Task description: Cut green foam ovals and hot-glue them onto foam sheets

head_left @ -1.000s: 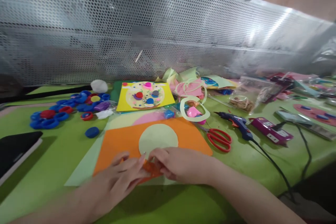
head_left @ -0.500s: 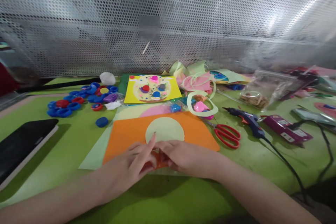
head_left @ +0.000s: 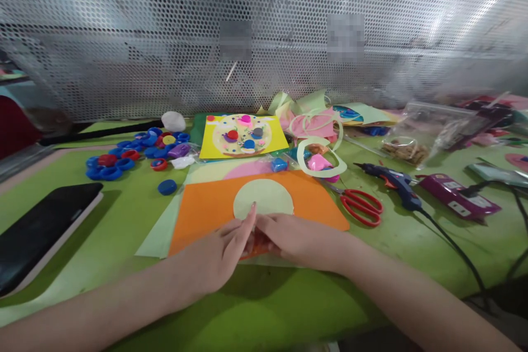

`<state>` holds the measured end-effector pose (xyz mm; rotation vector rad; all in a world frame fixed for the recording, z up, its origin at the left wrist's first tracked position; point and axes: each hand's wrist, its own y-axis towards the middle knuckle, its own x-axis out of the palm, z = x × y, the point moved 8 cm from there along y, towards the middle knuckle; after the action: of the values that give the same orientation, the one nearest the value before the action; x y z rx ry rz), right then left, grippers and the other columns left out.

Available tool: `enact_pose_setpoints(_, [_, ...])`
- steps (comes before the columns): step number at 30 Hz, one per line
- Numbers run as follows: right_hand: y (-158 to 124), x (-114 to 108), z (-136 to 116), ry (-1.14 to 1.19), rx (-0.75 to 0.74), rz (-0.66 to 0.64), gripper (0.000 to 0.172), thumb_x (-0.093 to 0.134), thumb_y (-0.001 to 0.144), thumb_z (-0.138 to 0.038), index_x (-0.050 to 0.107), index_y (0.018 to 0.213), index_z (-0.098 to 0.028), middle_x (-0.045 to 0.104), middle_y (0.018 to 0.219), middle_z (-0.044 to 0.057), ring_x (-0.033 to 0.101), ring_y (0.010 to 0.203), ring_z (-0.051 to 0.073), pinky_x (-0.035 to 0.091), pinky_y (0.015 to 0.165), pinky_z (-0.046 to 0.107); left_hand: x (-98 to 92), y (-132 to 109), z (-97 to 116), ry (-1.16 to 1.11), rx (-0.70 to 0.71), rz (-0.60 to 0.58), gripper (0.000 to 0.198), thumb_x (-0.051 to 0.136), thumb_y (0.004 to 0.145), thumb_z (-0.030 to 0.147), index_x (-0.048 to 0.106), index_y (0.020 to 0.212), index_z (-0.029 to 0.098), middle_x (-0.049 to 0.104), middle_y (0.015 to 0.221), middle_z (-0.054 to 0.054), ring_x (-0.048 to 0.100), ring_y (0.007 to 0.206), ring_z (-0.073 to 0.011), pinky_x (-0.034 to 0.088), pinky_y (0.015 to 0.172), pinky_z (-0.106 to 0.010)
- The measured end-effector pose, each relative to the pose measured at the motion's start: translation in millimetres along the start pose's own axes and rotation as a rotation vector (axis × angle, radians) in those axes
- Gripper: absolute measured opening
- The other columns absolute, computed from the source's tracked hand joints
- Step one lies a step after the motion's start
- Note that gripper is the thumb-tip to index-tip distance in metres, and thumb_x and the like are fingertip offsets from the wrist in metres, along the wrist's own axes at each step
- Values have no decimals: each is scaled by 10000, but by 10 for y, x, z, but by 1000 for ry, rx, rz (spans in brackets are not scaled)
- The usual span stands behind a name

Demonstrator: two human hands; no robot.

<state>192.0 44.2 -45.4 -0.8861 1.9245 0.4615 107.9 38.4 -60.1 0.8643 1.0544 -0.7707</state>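
My left hand (head_left: 225,250) and my right hand (head_left: 292,235) meet at the near edge of a pale green paper circle (head_left: 264,195). The circle lies on an orange sheet of paper (head_left: 202,209). The left thumb points up over the circle, while the other left fingers curl beneath it. My right hand's fingers are bent and drawn together against the left fingertips. Whatever is between the fingers is hidden. Pale green paper (head_left: 159,234) shows under the orange sheet.
Red-handled scissors (head_left: 362,206), a glue gun (head_left: 391,180) and a purple power strip (head_left: 457,195) lie to the right. Behind is a yellow decorated card (head_left: 206,146). Blue bottle caps (head_left: 111,171) and a black phone (head_left: 45,225) are on the left. A perforated metal panel (head_left: 165,60) closes the back.
The view has shifted slightly, so the table things appear a little further right. Both hands stay together at the circle's near edge, with the gap between their fingers looking narrower.
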Motion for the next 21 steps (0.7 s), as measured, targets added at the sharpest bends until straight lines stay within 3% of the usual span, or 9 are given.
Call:
enact_pose_setpoints(4, [-16,10,-26,-24,-51,38,488,464,815,-23,377,1290,-94,616,1046,139,578,926,215,464,735,302,13,-97,-148,-168,-138,-30,787,322,852,95,-228,1399,227,622,1028,-87,616,820,-183,518,712,-308])
enact_pose_setpoints(7, [-21,38,24,-6,-18,50,495,456,853,-77,341,1330,-139,608,1089,131,576,962,209,458,755,294,-99,-135,-250,-247,-190,75,774,304,854,94,-231,1396,232,617,882,-35,608,758,-160,512,711,-318])
enact_pose_setpoints(11, [-20,65,72,19,27,34,440,434,893,-162,354,1325,-166,599,1123,136,568,1004,237,452,782,327,-190,-140,-351,-335,-209,185,742,333,889,153,-189,1411,241,604,866,-22,597,811,-154,491,777,-342])
enact_pose_setpoints(14, [-14,40,33,48,9,27,490,437,856,-85,343,1333,-150,590,1141,137,556,1020,232,445,787,323,-71,-133,-353,-346,-197,105,781,383,886,168,-192,1408,249,622,895,-27,600,845,-166,490,792,-354])
enact_pose_setpoints(17, [-12,41,8,51,22,-20,543,463,806,-28,349,1332,-101,602,1087,148,562,980,232,448,746,309,13,-132,-343,-209,-222,36,846,438,873,179,-223,1397,252,632,989,-71,610,895,-207,507,769,-378])
enact_pose_setpoints(21, [-19,26,-5,61,14,-11,546,470,826,-57,327,1349,-120,618,1033,131,580,915,212,449,737,299,-38,-64,-192,-89,-129,-16,837,414,907,192,-279,1373,238,638,1016,-89,611,929,-222,518,770,-380])
